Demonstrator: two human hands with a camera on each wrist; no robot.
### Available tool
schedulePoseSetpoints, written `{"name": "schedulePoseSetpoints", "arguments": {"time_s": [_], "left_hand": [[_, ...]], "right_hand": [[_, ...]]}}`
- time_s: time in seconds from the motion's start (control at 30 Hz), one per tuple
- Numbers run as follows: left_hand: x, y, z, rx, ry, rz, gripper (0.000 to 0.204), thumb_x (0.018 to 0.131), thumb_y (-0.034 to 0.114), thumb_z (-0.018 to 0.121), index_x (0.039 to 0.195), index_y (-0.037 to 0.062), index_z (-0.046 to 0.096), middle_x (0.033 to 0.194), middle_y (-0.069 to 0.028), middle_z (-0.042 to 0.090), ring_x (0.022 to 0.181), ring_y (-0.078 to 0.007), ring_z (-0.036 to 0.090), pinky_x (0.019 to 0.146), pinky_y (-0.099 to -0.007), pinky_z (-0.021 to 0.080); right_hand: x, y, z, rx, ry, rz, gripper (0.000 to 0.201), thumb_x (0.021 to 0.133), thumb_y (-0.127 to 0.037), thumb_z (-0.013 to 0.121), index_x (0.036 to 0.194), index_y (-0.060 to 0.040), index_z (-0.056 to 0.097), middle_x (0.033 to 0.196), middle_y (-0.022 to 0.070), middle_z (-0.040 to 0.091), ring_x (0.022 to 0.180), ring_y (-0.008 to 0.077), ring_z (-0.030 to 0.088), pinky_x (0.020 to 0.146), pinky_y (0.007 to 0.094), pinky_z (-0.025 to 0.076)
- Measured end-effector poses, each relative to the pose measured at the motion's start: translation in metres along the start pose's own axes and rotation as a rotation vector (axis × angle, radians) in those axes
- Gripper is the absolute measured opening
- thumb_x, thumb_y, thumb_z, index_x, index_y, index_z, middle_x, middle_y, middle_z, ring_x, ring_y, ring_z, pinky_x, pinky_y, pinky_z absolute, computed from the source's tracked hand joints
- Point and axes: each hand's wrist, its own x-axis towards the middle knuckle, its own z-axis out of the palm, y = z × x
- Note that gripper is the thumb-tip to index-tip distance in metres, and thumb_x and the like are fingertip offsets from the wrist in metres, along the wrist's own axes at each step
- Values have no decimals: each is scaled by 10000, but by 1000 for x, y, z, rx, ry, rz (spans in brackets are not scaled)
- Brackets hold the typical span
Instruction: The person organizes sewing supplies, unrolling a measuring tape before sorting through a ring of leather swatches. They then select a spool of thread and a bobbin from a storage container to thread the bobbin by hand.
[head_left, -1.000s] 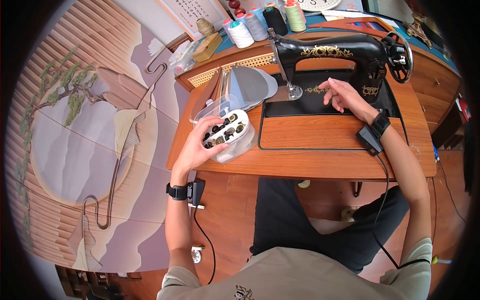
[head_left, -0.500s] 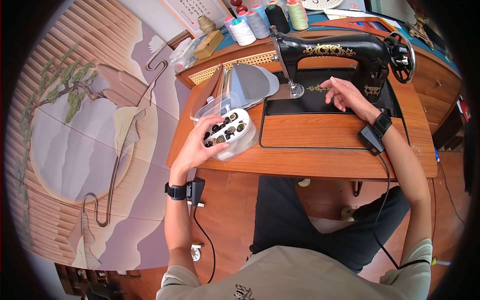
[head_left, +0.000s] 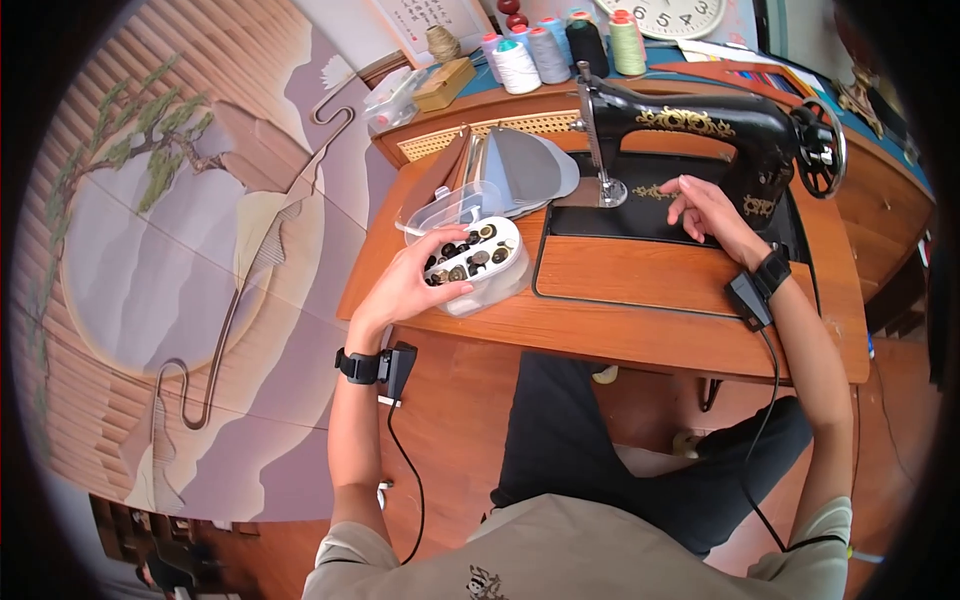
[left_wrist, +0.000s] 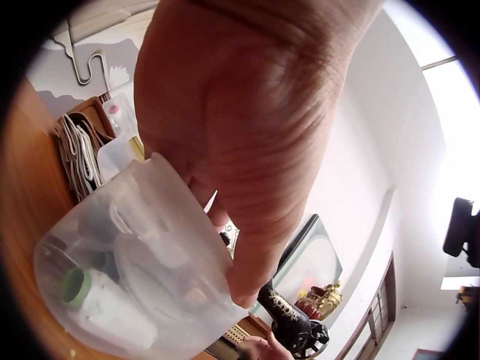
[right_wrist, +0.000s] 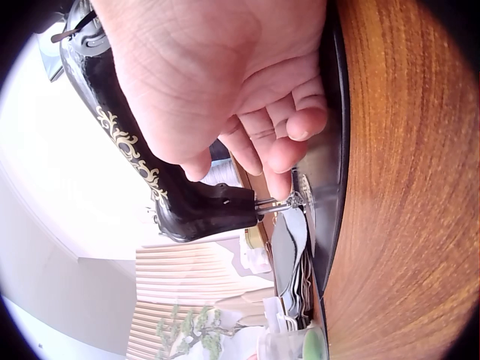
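Observation:
My left hand (head_left: 405, 288) grips one end of a white two-part tray (head_left: 508, 238) of dark, round buttons (head_left: 480, 258). The tray sits in the top of a clear plastic box (head_left: 490, 295) on the table's left side, its clear lid (head_left: 452, 208) tipped back. Seen from the left wrist, my thumb lies at the rim of the box (left_wrist: 142, 262), where a green-capped white container (left_wrist: 105, 300) shows through the wall. Over the black bed of the sewing machine (head_left: 690, 117), my right hand (head_left: 715, 218) hovers with loosely bent fingers, holding nothing.
Grey and blue fabric or leather pieces (head_left: 525, 165) lie between the box and the machine's needle end. Behind stand several thread cones (head_left: 547, 55), a small wooden box (head_left: 444, 85) and a clock (head_left: 665, 15). The wooden table's (head_left: 600, 320) front edge is close to my lap.
The head view has shifted, so the table and machine appear lower and further right. Both hands keep their places: the left on the tray, the right over the machine bed.

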Motion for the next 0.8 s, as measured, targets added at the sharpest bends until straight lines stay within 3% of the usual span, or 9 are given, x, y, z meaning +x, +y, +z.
{"name": "schedulePoseSetpoints", "arguments": {"time_s": [0.27, 0.33, 0.4, 0.47, 0.5, 0.57, 0.67, 0.8], "left_hand": [[-4, -9, 1, -72, 48, 18, 602, 718, 219, 770, 1250, 78, 524, 1321, -98, 539, 1192, -266, 527, 1009, -376, 412], [-5, -7, 1, -26, 15, 23, 600, 734, 239, 758, 1256, 72, 515, 1308, -108, 543, 1184, -268, 531, 1001, -371, 418], [-6, -10, 0, -41, 45, 39, 598, 750, 273, 743, 1259, 66, 507, 1293, -128, 547, 1171, -281, 535, 986, -370, 427], [-6, -13, -1, -12, 18, 52, 609, 750, 299, 738, 1258, 60, 504, 1280, -145, 549, 1162, -296, 536, 972, -371, 432], [-6, -16, 0, 14, 37, 70, 625, 743, 312, 737, 1259, 53, 499, 1243, -149, 571, 1126, -303, 559, 950, -375, 442], [-7, -17, 2, -14, 52, 64, 624, 739, 310, 738, 1253, 48, 500, 1218, -155, 583, 1104, -307, 572, 942, -379, 446], [-7, -26, 9, -29, 104, 109, 627, 723, 301, 737, 1240, 35, 502, 1157, -181, 609, 1055, -333, 596, 921, -392, 456], [-7, -31, 14, -49, 155, 196, 679, 726, 339, 740, 1261, 17, 473, 1199, -208, 575, 1129, -359, 546, 958, -406, 427]], "right_hand": [[-4, -16, 14, -99, -53, -32, 282, 986, -291, 472, 1121, -61, 563, 802, 22, 615, 552, 37, 506, 474, 173, 418], [-2, -25, 28, -182, -65, -119, 263, 979, -254, 489, 1132, -52, 560, 835, 29, 624, 613, 47, 531, 509, 184, 439], [-1, -41, 54, -264, -107, -168, 253, 963, -212, 519, 1150, -46, 557, 921, 29, 628, 802, 89, 583, 676, 235, 491], [4, -50, 90, -440, -136, -375, 285, 947, -199, 540, 1173, -26, 544, 1030, 62, 614, 961, 144, 588, 812, 278, 492], [1, -75, 113, -629, -182, -419, 330, 918, -194, 572, 1188, -8, 533, 1158, 116, 575, 1103, 229, 555, 932, 328, 450], [11, -84, 149, -850, -228, -647, 446, 880, -248, 608, 1237, -9, 489, 1300, 181, 485, 1225, 342, 461, 1035, 409, 361], [35, -83, 194, -1044, -275, -815, 668, 842, -383, 637, 1313, 35, 414, 1401, 229, 392, 1286, 378, 392, 1077, 440, 306], [61, -67, 220, -1085, -341, -879, 782, 825, -447, 632, 1348, 67, 360, 1388, 253, 397, 1291, 394, 382, 1082, 448, 298]]}}
